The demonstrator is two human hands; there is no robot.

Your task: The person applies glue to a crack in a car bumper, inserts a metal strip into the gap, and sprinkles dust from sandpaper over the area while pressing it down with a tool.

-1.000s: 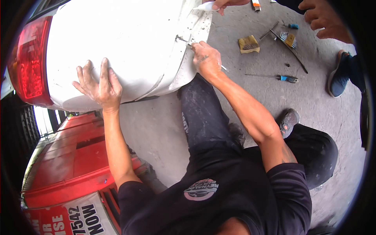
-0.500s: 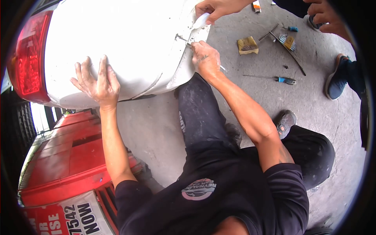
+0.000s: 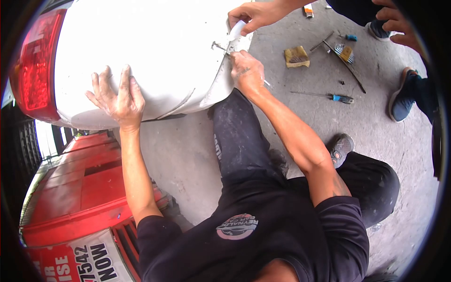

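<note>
My left hand (image 3: 117, 99) lies with its fingers spread on the white car bumper (image 3: 155, 51), to the right of the red tail light (image 3: 40, 63). The fingers of my right hand (image 3: 247, 69) are wrapped round a slim metal tool (image 3: 227, 53); its kind is hidden by my grip. One end points at a dark scratch mark (image 3: 216, 45) on the bumper, and a pale end (image 3: 267, 83) sticks out below my hand. Just above, another person's hand (image 3: 256, 16) holds a white plastic piece (image 3: 237, 31) with its tip close to the bumper near my tool.
On the concrete floor to the right lie a stained yellow sponge (image 3: 297, 57), a blue-handled screwdriver (image 3: 342, 98), a set of hex keys (image 3: 345, 52) and a T-shaped bar (image 3: 324, 41). The other person's shoe (image 3: 401, 101) stands at the right. A red metal structure (image 3: 80, 178) is at lower left.
The other person's hand has moved slightly left and down with the white plastic piece, closer to my tool. Both of my hands stay nearly where they were.
</note>
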